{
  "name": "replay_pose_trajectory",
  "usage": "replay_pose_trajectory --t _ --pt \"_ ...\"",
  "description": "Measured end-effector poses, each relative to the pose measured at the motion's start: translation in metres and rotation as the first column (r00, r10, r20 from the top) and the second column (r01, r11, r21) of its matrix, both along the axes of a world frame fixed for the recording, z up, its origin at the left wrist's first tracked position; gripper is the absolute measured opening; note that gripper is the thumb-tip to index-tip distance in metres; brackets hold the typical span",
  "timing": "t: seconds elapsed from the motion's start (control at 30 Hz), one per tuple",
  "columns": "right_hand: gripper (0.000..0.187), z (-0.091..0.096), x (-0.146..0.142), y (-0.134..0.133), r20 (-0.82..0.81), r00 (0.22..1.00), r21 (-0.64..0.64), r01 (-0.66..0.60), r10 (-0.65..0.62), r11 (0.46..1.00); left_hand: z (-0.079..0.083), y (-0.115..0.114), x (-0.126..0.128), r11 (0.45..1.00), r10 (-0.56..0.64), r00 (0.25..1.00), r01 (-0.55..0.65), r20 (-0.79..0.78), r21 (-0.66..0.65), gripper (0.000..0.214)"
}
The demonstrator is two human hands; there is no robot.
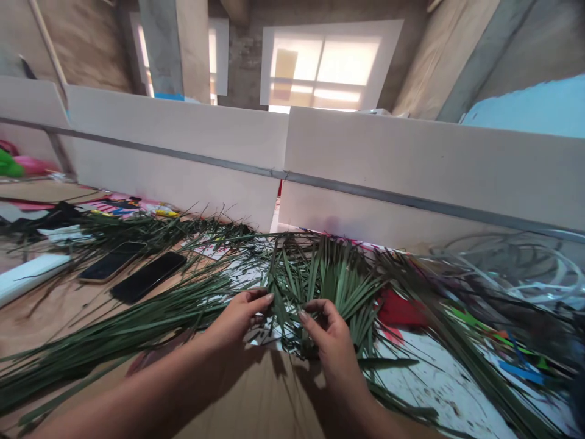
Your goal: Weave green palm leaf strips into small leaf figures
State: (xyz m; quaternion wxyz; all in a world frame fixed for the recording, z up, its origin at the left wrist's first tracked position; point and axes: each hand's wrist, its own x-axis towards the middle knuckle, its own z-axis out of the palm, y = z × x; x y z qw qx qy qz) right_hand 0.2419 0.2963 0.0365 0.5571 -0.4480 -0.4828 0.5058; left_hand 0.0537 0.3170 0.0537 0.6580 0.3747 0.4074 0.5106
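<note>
My left hand [247, 314] is closed, thumb and forefinger pinching a green palm leaf strip [280, 310] above the cardboard. Just to its right, my right hand [329, 334] has its thumb and curled fingers brought together. Whatever lies between those fingertips is too thin to make out against the leaves. Behind both hands spreads a fan of cut palm leaves [340, 277]. A long bundle of narrow leaves [137, 323] lies to the left, partly behind my left forearm. Brown cardboard [247, 396] is beneath my wrists.
Two phones [148, 277] lie at the left, near a white block [31, 274]. White panels [183, 146] stand along the back. Dark leaf stalks [457, 341], a red piece [402, 310] and clear plastic tubing [525, 274] are at the right.
</note>
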Motion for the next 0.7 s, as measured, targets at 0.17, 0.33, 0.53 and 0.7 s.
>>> replay_pose_trajectory --t 0.17,0.33,0.53,0.7 --pt "0.025 0.001 -0.009 -0.006 0.055 0.980 -0.062 -0.188 0.192 0.980 0.010 0.005 -0.005 0.980 0.196 0.979 -0.194 0.059 -0.036 0.028" --pt "0.015 0.002 -0.014 -0.008 0.051 0.970 -0.103 -0.231 0.237 0.968 0.012 0.005 -0.006 0.981 0.190 0.979 -0.187 0.075 -0.045 0.030" --pt "0.021 0.000 -0.015 -0.008 0.011 0.981 -0.142 -0.189 0.193 0.972 0.003 0.002 -0.003 0.998 0.062 0.996 -0.063 0.068 0.015 0.042" --pt "0.028 -0.005 -0.014 -0.004 -0.083 0.983 -0.124 -0.175 0.165 0.977 0.001 0.000 -0.001 0.998 -0.040 0.999 0.038 0.032 0.048 0.045"
